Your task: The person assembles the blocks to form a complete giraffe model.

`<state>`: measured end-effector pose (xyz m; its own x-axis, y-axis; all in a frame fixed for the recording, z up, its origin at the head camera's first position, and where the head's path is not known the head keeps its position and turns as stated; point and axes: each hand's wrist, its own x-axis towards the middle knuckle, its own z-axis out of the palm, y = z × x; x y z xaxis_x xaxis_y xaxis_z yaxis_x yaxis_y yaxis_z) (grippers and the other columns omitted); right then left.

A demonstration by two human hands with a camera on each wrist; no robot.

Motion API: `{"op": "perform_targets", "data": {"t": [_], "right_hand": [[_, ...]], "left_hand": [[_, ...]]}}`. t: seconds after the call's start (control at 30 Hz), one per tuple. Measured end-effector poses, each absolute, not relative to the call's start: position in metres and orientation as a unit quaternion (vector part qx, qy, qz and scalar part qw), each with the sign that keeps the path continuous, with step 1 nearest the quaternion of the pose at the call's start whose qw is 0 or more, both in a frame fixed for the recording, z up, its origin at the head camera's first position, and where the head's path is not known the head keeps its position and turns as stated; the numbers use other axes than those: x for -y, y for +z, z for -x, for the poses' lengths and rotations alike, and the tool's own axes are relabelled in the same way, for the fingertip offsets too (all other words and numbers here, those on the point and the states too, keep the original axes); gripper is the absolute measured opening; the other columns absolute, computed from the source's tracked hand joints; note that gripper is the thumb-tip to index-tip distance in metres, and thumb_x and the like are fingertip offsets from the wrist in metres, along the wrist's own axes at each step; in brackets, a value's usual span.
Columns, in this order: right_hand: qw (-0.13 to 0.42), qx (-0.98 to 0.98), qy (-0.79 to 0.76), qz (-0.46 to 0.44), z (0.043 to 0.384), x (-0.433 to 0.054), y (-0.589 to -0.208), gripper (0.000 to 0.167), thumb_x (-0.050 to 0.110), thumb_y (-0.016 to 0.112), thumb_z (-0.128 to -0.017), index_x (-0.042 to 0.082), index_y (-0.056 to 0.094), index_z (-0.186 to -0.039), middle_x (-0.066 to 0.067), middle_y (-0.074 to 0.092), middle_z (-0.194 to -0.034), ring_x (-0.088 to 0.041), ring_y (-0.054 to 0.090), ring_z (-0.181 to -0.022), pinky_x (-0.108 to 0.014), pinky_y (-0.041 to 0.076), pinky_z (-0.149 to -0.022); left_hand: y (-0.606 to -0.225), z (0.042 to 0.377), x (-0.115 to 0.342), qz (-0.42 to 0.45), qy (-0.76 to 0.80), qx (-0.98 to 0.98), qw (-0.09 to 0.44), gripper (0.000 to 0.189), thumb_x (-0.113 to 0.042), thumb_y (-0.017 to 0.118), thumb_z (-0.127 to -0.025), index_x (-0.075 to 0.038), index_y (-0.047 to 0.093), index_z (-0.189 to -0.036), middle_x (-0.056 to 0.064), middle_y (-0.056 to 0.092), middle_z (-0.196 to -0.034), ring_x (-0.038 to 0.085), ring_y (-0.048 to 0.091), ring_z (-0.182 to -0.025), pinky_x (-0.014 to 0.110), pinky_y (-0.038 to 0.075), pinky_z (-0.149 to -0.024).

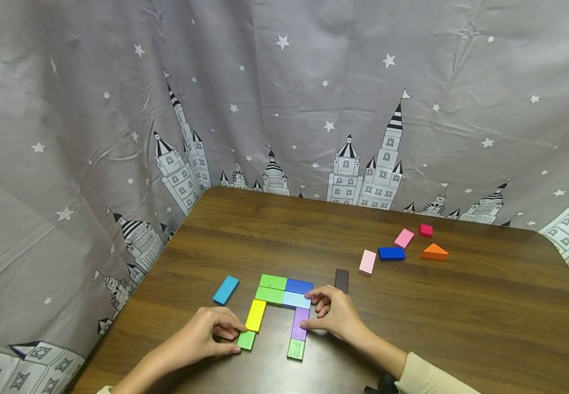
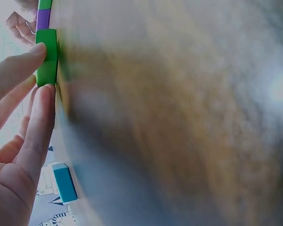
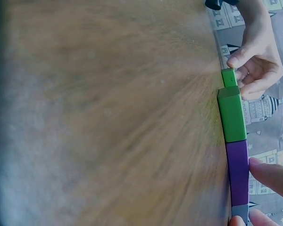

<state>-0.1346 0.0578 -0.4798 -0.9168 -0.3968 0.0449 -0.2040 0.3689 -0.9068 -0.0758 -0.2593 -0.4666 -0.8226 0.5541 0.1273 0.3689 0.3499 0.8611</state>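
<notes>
Flat coloured blocks form an arch-like outline on the table. At its lower left end, my left hand (image 1: 210, 332) pinches a green block (image 1: 247, 340) between thumb and index finger, right against the yellow block (image 1: 256, 316). My right hand (image 1: 335, 313) is at the other leg. Its thumb touches the side of the purple block (image 1: 300, 324), and its fingertips are at the right end of the light blue block (image 1: 296, 299). Below the purple one lies another green block (image 3: 232, 115). Two green blocks (image 1: 272, 282) and a blue block (image 1: 299, 285) complete the top.
A bright blue block (image 1: 226, 290) lies left of the outline. Behind my right hand is a dark brown block (image 1: 342, 279). Farther right lie two pink blocks (image 1: 367, 262), a dark blue block (image 1: 391, 254), a red block (image 1: 426, 230) and an orange triangle (image 1: 434, 252). A grey curtain (image 1: 284, 109) hangs behind the table.
</notes>
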Motion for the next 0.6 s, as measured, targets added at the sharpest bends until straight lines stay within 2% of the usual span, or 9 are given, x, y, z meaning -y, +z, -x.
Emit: {"op": "perform_targets", "data": {"t": [0.27, 0.6], "right_hand": [[0.089, -0.823, -0.53, 0.184, 0.1349, -0.058, -0.48, 0.048, 0.007, 0.095, -0.063, -0.001, 0.072, -0.103, -0.008, 0.058, -0.082, -0.012, 0.054, -0.065, -0.019, 0.049, -0.058], [0.087, -0.822, -0.531, 0.186, 0.1351, -0.0585, -0.4803, 0.047, 0.008, 0.096, -0.063, -0.001, 0.072, -0.102, -0.008, 0.058, -0.083, -0.013, 0.054, -0.066, -0.019, 0.048, -0.058]], "left_hand": [[-0.466, 0.0774, 0.2578, -0.287, 0.494, -0.816, 0.092, 0.023, -0.003, 0.084, -0.079, -0.001, 0.074, -0.101, 0.006, 0.068, -0.096, 0.012, 0.068, -0.085, 0.03, 0.06, -0.072], [-0.4683, 0.0782, 0.2553, -0.301, 0.483, -0.819, 0.076, 0.026, -0.004, 0.085, -0.078, 0.001, 0.074, -0.101, 0.006, 0.068, -0.093, 0.014, 0.068, -0.082, 0.03, 0.06, -0.07]]}}
